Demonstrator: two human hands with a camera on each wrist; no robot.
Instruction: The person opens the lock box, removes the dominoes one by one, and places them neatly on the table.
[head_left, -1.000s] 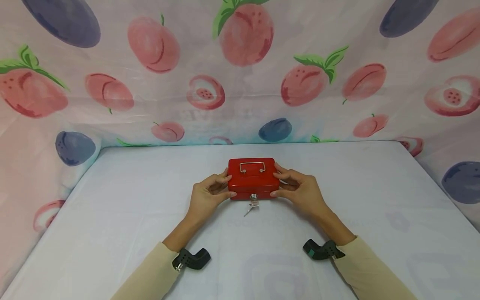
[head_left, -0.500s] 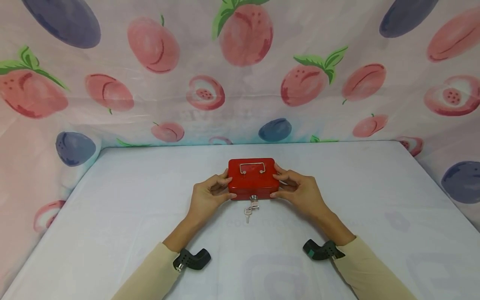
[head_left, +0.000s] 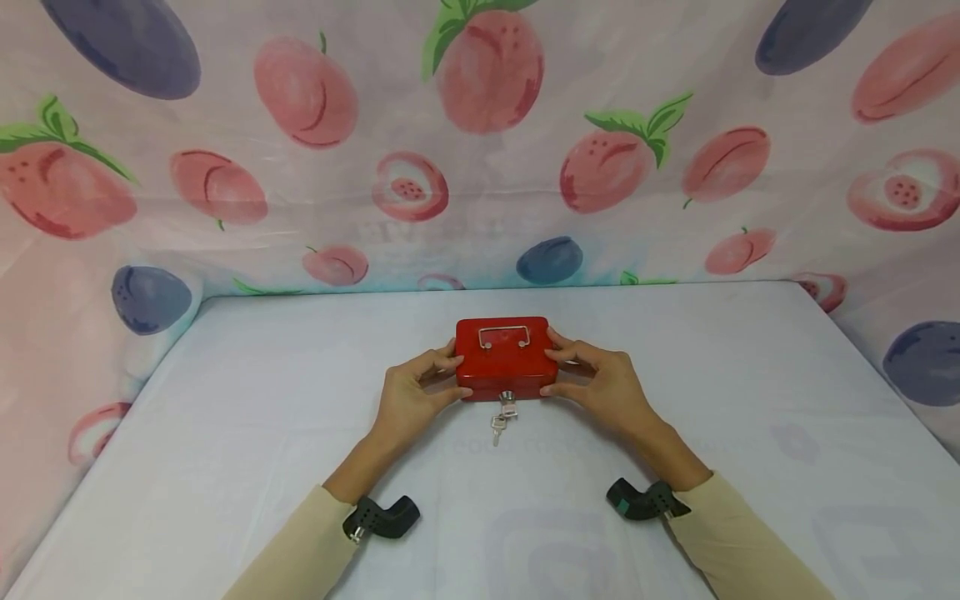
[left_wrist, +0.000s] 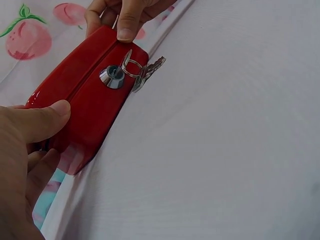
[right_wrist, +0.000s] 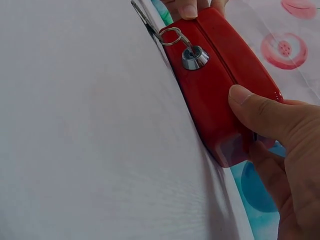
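We are holding the box on the table, our left hand at its left end and our right hand at its right end. On its front we are seeing the lock with a key in it and a second key hanging before it; the handle is lying on top, and the backdrop is hanging behind the table.
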